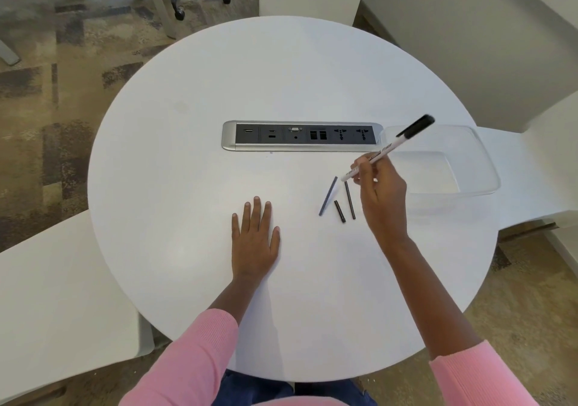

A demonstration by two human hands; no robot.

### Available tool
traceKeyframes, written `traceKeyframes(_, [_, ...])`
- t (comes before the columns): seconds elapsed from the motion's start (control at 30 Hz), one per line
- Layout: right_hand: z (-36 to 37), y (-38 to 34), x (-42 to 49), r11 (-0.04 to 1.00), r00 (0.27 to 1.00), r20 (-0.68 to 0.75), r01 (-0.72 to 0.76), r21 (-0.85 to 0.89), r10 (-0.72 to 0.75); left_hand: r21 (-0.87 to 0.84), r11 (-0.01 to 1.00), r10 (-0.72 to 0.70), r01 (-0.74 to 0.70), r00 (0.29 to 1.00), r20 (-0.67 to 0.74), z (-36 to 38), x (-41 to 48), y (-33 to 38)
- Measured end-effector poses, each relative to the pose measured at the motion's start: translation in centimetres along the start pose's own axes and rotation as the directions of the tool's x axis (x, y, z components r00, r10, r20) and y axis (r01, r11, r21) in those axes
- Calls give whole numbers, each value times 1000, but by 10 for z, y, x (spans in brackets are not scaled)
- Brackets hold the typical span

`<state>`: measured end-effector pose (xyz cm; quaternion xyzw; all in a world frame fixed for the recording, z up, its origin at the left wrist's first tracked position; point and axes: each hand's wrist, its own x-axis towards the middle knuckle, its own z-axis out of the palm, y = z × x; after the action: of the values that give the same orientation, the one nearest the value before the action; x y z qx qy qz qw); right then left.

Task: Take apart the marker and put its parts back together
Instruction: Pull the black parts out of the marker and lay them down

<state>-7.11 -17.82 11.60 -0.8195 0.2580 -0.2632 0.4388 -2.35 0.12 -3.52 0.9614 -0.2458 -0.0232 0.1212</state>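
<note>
The counter (187, 155) looks smooth, matt white laminate. The socket strip (301, 136) has a brushed-metal frame round dark plastic. The tub (478, 168) is clear, glossy plastic. The marker (387, 149) is smooth white plastic with a black cap. The sleeves (194, 358) are pink ribbed knit. The floor (47, 108) is rough carpet.

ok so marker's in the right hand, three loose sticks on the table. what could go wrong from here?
1. The marker is pinched near its open lower end by the right hand, with the capped end high; it could tip or slip.
2. The grey stick, short black piece and long black rod lie loose and close together under that hand; a brush could roll or scatter them.
3. The left hand lies flat on the table, so nothing steadies the parts during reinsertion.
</note>
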Motion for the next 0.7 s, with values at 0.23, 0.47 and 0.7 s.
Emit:
traceKeyframes(0.23, [15,8,-2,981,963,237,-93,-168,132,2,1000,5,-5,1000,-5,0,0,0])
traceKeyframes(0.47, [54,36,-26,884,858,388,-145,-444,336,15,1000,2,-2,1000,-1,0,1,0])
traceKeyframes(0.7, [75,44,-30,843,821,383,-203,-499,424,16,1000,6,-6,1000,-8,1,1,-1])
